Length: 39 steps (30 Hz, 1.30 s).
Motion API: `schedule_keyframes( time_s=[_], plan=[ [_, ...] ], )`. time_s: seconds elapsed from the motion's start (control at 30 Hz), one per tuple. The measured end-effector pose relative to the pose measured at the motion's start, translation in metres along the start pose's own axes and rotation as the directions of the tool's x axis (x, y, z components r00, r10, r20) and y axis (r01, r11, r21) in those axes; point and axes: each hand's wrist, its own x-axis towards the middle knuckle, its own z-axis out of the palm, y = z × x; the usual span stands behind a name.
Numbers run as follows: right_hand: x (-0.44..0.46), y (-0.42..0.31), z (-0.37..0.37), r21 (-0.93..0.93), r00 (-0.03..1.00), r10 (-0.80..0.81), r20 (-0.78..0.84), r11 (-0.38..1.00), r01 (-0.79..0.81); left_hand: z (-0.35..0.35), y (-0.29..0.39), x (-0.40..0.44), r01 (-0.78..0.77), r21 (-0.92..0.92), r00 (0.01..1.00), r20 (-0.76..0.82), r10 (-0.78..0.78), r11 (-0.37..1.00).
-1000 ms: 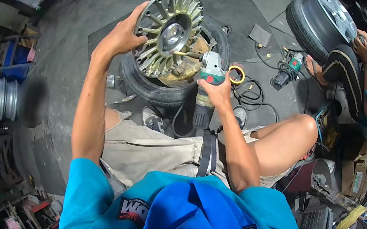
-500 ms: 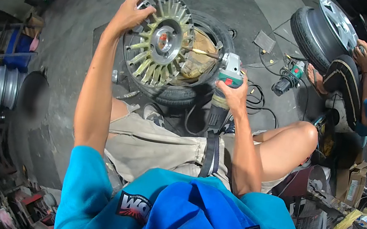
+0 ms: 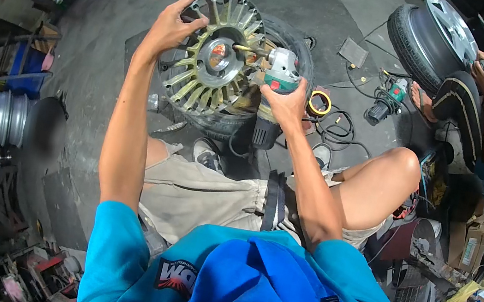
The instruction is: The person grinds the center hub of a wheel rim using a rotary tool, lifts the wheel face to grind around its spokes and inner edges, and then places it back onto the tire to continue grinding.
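We found the multi-spoke wheel disc (image 3: 205, 56) over the tyre (image 3: 208, 123), left hand (image 3: 176, 25) pinching its edge, right hand (image 3: 287, 104) fingers wrapped round the angle grinder (image 3: 283, 66). We judged the disc rigid, weighty, best held by that edge.

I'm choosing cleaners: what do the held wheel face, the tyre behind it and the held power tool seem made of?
Wheel face: probably metal, mirror-bright centrally, duller and yellowish further out.
Tyre: likely rubber, judging by its dull, dark surface.
Power tool: silvery parts perhaps metal, green and dark parts probably plastic.
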Motion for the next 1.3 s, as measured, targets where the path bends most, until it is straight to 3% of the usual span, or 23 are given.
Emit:
schedule_keyframes(
  time_s=[0.07, 0.17, 0.27, 0.33, 0.47, 0.6, 0.73, 1.23, 1.3],
  plan=[
    [-0.002, -0.009, 0.001, 0.005, 0.998, -0.040, 0.042, 0.999, 0.040, 0.005, 0.006, -0.001, -0.047, -0.069, 0.999, -0.006, 0.046, 0.997],
    [-0.013, -0.003, 0.003, 0.012, 0.999, -0.037, -0.005, 0.999, 0.037, 0.001, 0.004, 0.000, -0.013, 0.011, 1.000, 0.028, 0.013, 1.000],
    [-0.021, 0.019, 0.011, 0.026, 0.998, -0.021, -0.057, 0.999, 0.022, -0.001, 0.002, -0.003, -0.027, -0.038, 0.999, 0.028, 0.028, 0.999],
    [-0.033, 0.019, 0.018, 0.096, 0.991, 0.027, -0.129, 0.995, -0.015, 0.000, 0.004, -0.006, -0.014, -0.057, 0.999, 0.036, 0.016, 0.998],
    [-0.046, 0.015, 0.028, 0.221, 0.991, 0.098, -0.091, 0.972, -0.075, -0.003, 0.003, -0.007, -0.004, -0.104, 0.999, 0.048, 0.009, 0.995],
    [-0.042, 0.024, 0.029, 0.207, 0.990, 0.133, -0.055, 0.971, -0.119, -0.003, 0.002, -0.010, 0.017, -0.113, 1.000, 0.016, -0.015, 0.993],
    [-0.044, 0.025, 0.026, 0.164, 0.993, 0.073, -0.089, 0.985, -0.058, -0.003, 0.009, -0.009, 0.052, -0.117, 0.998, 0.038, -0.048, 0.992],
    [-0.046, 0.013, 0.027, 0.121, 0.990, 0.103, -0.096, 0.988, -0.091, -0.003, 0.006, -0.009, 0.002, -0.101, 1.000, 0.021, 0.000, 0.995],
    [-0.043, 0.013, 0.023, 0.186, 0.995, 0.102, 0.001, 0.977, -0.100, -0.001, 0.005, -0.010, 0.020, -0.119, 0.999, 0.031, -0.016, 0.993]
  ],
)
